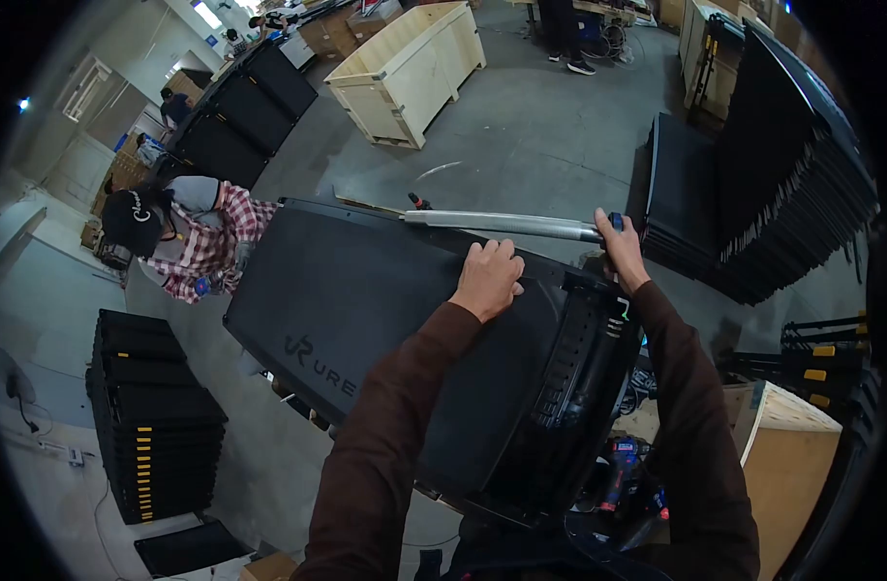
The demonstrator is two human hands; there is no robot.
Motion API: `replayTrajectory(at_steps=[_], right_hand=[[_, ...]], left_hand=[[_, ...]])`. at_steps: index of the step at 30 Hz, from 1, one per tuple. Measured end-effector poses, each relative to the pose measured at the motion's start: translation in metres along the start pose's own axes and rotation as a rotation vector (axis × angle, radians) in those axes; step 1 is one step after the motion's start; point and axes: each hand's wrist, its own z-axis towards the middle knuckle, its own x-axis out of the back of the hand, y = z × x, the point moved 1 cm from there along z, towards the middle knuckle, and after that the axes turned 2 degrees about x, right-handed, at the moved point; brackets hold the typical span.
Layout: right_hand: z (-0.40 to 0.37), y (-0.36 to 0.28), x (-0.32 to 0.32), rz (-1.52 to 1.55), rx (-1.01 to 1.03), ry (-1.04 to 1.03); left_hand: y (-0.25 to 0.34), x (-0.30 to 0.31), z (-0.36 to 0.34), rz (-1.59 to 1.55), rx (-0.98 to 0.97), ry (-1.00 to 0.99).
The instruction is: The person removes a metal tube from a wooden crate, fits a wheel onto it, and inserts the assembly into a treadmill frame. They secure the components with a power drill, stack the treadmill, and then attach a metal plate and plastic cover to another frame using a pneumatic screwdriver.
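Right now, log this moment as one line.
left hand: resting on black panel | right hand: gripping end of silver bar | co-worker: at panel's far end

White lettering stands on the lower left part of the black panel (366, 281), in the middle of the frame. It shows a logo shaped like "UR", then the capitals "URE", sloping down to the right. The left sleeve (385, 436) hides whatever follows.

At the left of the frame, a black cap (134, 221) carries a white script mark, too small to read. The yellow tags (143, 465) on the stacked black panels at lower left show no legible characters. A small blue sign (214, 41) on the wall at upper left is too small to read.
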Motion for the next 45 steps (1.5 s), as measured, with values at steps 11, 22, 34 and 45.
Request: replayTrajectory(at_steps=[11,22,34,45], right_hand=[[-0.011,-0.053,-0.116,-0.464,0.113,-0.801],[-0.137,0.017,-0.191,-0.853,0.198,-0.853],[-0.155,0.025,-0.129,-0.437,0.015,-0.617],[-0.184,0.065,-0.027,-0.593,0.14,-0.529]], left_hand=[[0.046,0.055,-0.118,-0.204,0.228,0.425],[0.148,-0.042,-0.556,-1.305,1.167,0.321],[0.161,-0.041,-0.532,-1.4,1.219,0.395],[0.234,-0.051,-0.531,-1.191,1.184,0.393]])
